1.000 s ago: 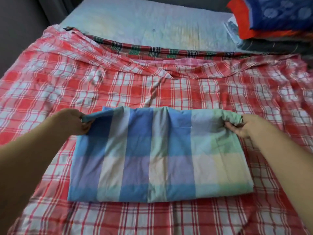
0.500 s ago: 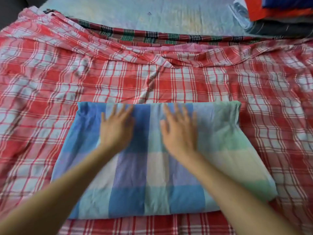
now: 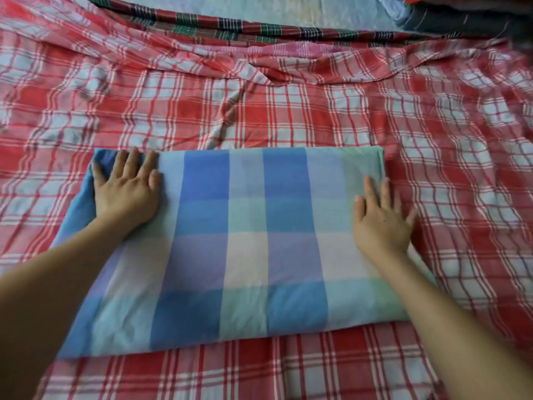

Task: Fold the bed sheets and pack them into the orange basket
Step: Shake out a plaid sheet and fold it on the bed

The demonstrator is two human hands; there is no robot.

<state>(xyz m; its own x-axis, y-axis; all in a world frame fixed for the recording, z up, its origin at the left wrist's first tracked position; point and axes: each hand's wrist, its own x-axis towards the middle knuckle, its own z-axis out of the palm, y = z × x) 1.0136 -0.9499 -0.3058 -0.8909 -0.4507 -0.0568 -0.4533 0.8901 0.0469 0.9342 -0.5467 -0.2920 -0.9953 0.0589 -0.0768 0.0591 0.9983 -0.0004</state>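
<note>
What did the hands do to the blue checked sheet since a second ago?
A second ago each hand pinched a far corner of the folded blue sheet. They let go, pressed flat near its middle, then slid apart: the left hand is now at its left end and the right hand at its right edge. The sheet stayed folded on the red checked sheet.

Folded blue-green checked cotton sheet (image 3: 251, 249) lies ctr frame, on top of spread red-white plaid sheet (image 3: 288, 111). Left hand (image 3: 127, 192) flat on its upper-left corner, right hand (image 3: 380, 223) on its right edge. Dark green-red plaid cloth (image 3: 230, 26) behind, at top; pile of folded fabrics (image 3: 461, 15) upper right.
</note>
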